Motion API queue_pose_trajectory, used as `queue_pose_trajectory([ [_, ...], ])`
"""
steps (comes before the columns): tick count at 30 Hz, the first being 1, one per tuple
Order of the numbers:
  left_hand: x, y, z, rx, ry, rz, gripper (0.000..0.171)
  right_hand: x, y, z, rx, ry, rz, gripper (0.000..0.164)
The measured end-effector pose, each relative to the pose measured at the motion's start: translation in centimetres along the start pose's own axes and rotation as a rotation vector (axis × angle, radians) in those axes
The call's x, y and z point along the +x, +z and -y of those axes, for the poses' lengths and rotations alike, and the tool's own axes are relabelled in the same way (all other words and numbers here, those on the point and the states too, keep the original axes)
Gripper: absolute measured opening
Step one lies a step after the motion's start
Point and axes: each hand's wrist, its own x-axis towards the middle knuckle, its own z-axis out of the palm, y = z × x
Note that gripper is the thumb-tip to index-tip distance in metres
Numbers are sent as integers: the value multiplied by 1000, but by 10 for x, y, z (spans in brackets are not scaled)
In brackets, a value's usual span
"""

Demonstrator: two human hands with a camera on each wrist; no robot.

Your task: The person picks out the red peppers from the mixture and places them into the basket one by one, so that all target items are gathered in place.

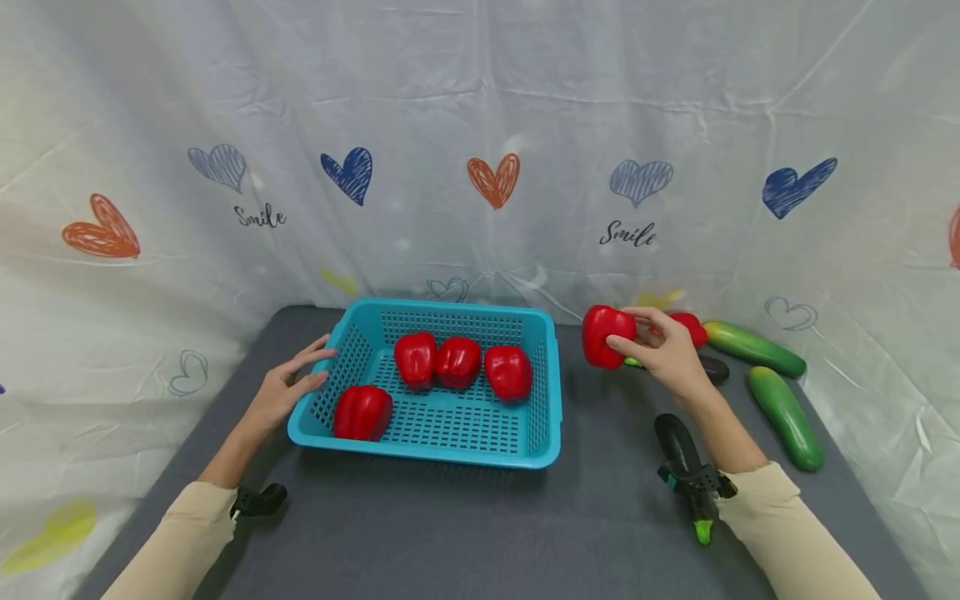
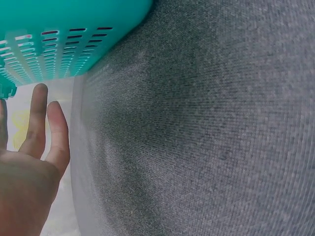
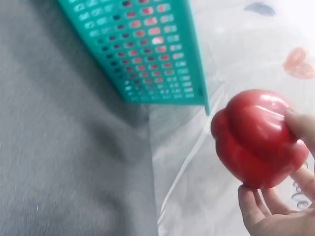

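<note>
A blue plastic basket [image 1: 465, 454] with slotted sides stands on the grey table, and several red bell peppers [image 1: 508, 373] lie in it. At its left end is my left hand [image 1: 281, 390], fingers extended along the rim; in the left wrist view the fingertips [image 2: 39, 93] come right up to the basket wall [image 2: 74, 29]. My right hand [image 1: 667, 350] pinches another red bell pepper [image 1: 603, 336] between thumb and fingers, held up to the right of the basket. The right wrist view shows this bell pepper [image 3: 256, 142] in the grasp, apart from the basket [image 3: 147, 54].
Behind my right hand lie one more red bell pepper [image 1: 692, 328] and a dark eggplant [image 1: 715, 369], both partly hidden. Two green cucumbers [image 1: 786, 417] rest at the right. Another eggplant [image 1: 678, 442] lies under my right wrist. A white curtain [image 1: 420, 233] hangs behind the table.
</note>
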Motion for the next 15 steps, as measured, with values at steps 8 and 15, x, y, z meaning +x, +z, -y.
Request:
queue_pose_trajectory([
  [8, 1, 1, -1, 3, -20, -8, 42, 6, 20, 18, 9, -7, 62, 56],
  [15, 0, 0, -1, -2, -20, -10, 42, 15, 36, 26, 50, -75, 115, 52],
])
